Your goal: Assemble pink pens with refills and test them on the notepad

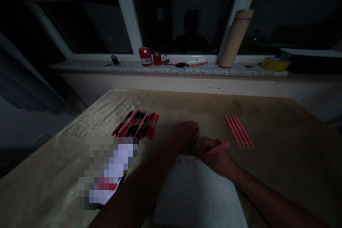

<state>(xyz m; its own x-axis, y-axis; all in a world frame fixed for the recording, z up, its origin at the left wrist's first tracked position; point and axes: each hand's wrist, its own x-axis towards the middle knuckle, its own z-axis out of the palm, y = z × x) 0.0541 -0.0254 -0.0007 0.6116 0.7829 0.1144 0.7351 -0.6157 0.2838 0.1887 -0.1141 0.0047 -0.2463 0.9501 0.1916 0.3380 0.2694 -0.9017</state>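
On my feed I see the pink pen right of centre, gripped in the right hand, its long axis rising rightward near the paper's top edge, the fisted left hand lying up-left, visibly holding nothing.

- The paper runs off the bottom edge, unreadable.
- Left of the paper, what is probably a phone lies pixelated.
- At the paper's top, the right hand partly hides a pink pen.
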